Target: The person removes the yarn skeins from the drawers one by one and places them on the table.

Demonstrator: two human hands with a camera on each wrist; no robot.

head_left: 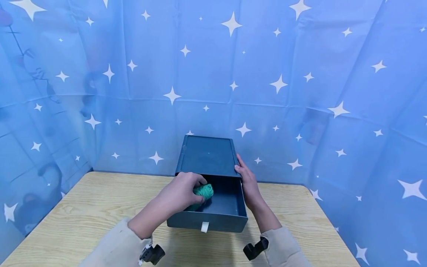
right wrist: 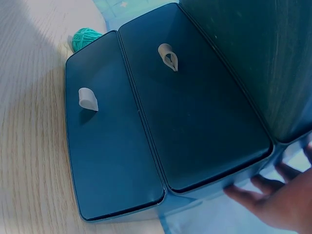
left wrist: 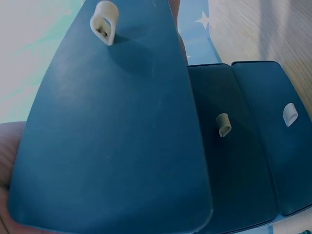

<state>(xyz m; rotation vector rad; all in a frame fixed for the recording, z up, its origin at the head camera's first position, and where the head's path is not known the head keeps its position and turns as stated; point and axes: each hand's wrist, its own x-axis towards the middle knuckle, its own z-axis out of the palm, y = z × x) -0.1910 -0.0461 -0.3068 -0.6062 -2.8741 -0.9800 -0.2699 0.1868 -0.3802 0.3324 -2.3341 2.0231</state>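
Note:
A dark blue drawer unit [head_left: 209, 154] stands on the table, its top drawer [head_left: 227, 202] pulled out toward me. Inside that drawer's left part, my left hand [head_left: 185, 191] grips a ball of green yarn [head_left: 204, 191], thumb on the near side and fingers over the top. Part of the yarn is hidden by the hand. My right hand [head_left: 248, 181] rests against the unit's right side, fingers extended along it near the top edge. A white pull tab [head_left: 205, 227] sticks out from the drawer front. Two lower drawers [right wrist: 204, 107] are closed, each with its own tab.
A second green yarn ball [right wrist: 86, 38] lies on the wooden table [head_left: 126, 196] beside the unit, seen in the right wrist view. Behind the table hangs a blue curtain [head_left: 207, 66] with white stars. Black wrist cameras [head_left: 256, 248] sit at both cuffs.

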